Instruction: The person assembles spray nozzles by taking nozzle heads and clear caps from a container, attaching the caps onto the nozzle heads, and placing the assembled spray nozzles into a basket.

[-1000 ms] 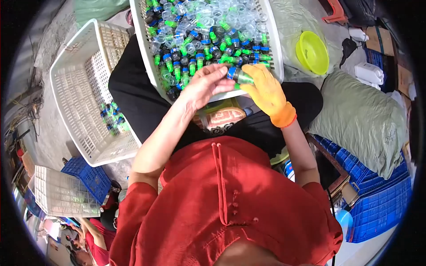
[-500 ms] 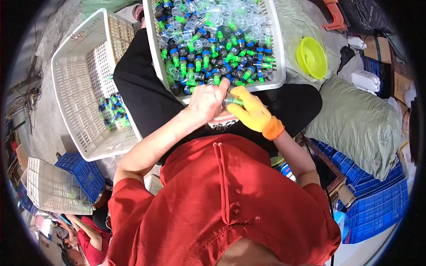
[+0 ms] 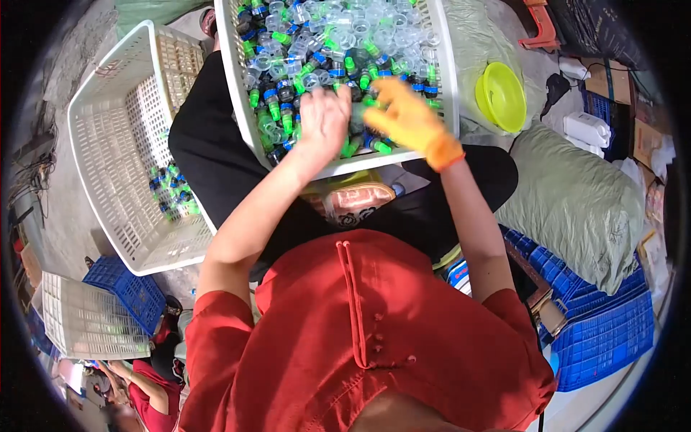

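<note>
Bare left hand (image 3: 323, 121) curled, orange-gloved right hand (image 3: 409, 121) splayed over green-blue plastic pieces (image 3: 273, 106); grips could not be told; light pinch suited.

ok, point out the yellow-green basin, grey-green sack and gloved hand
Yellow-green basin (image 3: 502, 97): head view, inner bottom.
Grey-green sack (image 3: 576, 201): head view, middle of upper face.
Gloved right hand (image 3: 409, 121): head view, back of the glove.
</note>
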`<state>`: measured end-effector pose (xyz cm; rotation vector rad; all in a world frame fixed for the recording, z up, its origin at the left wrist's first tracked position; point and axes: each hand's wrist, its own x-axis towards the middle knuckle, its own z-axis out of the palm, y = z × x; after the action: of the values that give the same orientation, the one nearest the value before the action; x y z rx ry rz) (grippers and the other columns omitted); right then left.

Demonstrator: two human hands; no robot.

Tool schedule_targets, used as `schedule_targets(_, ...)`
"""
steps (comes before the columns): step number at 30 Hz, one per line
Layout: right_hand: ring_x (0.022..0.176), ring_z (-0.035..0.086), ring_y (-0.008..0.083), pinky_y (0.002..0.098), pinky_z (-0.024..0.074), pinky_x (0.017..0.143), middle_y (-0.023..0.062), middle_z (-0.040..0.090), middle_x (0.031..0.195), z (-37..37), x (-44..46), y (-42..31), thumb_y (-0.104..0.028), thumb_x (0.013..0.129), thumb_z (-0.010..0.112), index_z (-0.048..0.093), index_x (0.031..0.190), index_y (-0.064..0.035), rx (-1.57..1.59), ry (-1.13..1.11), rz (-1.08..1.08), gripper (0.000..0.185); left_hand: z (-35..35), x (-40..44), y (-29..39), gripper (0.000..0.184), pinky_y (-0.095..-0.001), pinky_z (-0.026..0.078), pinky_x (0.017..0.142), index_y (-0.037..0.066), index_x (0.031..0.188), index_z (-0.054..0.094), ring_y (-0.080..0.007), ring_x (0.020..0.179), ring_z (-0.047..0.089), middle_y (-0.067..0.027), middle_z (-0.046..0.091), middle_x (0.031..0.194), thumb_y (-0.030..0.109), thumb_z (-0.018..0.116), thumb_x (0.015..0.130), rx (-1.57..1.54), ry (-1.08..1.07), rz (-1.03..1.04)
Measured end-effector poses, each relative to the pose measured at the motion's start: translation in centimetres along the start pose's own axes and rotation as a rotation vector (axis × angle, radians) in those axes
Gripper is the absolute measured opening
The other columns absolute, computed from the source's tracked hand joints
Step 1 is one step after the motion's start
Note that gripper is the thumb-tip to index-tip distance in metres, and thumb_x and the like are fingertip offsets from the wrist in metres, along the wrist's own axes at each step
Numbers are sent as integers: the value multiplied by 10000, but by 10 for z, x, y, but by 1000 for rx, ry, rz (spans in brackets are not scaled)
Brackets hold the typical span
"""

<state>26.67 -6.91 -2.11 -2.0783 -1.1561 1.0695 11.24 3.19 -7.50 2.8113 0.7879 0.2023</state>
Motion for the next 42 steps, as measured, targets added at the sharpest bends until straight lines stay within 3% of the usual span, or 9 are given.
schedule_targets(3,927,609,338,421,497,784,132,636,991,-40,63,41,-294,793,703,612,1074,-46,-478,573,-558,385,28,33,-10,166,-401,519,683,76,921,533,-290,874,653,-144,694,806,40,616,782,104,-288,-139)
schedule_targets(8,941,618,323,407,495,800,130,649,995,-49,117,63,-272,807,688,578,1154,-106,-683,480,-372,401,34,44,-8,292,-400,540,700,46,1055,521,-307,871,655,-151,697,847,39,616,780,87,-367,-176)
schedule_targets(12,919,619,273,374,489,781,104,647,938,-45,94,60,-240,808,669,568,1177,-123,-620,460,-372,399,19,25,-26,748,-370,550,780,37,1355,398,-298,893,676,-205,675,948,123,743,696,-170,-364,-227)
schedule_targets(15,949,598,183,308,470,819,67,626,963,-44,45,31,-186,838,631,551,1207,-60,66,260,-7,398,-13,7,-39,651,-365,568,720,102,1408,433,-270,811,694,-145,674,976,153,700,817,-929,-305,-401)
schedule_targets(20,1041,563,138,274,444,919,77,603,1123,0,-16,20,-11,874,598,488,1233,11,792,167,-190,376,-27,-18,-29,432,-345,612,728,-7,1289,535,-228,774,699,-107,653,948,72,616,872,-2206,-228,-776)
schedule_targets(24,1067,578,154,297,479,900,89,610,1181,30,-47,-22,34,863,626,478,1223,-36,773,216,-219,395,-26,-32,-14,436,-337,612,758,-26,1294,514,-211,839,683,-120,629,1000,110,601,888,-2390,-235,-781)
schedule_targets(31,910,622,304,390,503,764,116,629,1031,2,-71,-45,-154,737,780,575,1154,-55,-402,223,-587,475,-56,-52,-4,271,-304,581,605,-27,1120,613,-180,667,662,-103,645,854,117,615,890,-2199,-265,-846)
schedule_targets(38,822,647,299,363,533,648,177,636,1072,6,-77,-58,-44,721,768,639,999,59,-461,182,-779,324,-61,-65,9,137,-251,406,440,31,928,623,-109,537,510,-35,606,780,150,681,890,-2244,-203,-946)
schedule_targets(42,796,656,316,372,515,623,145,664,951,19,-66,-47,-174,781,761,569,1171,-50,-345,172,-755,453,-71,-70,16,171,-234,367,465,32,996,617,-99,573,467,-34,586,809,160,681,903,-2298,-123,-930)
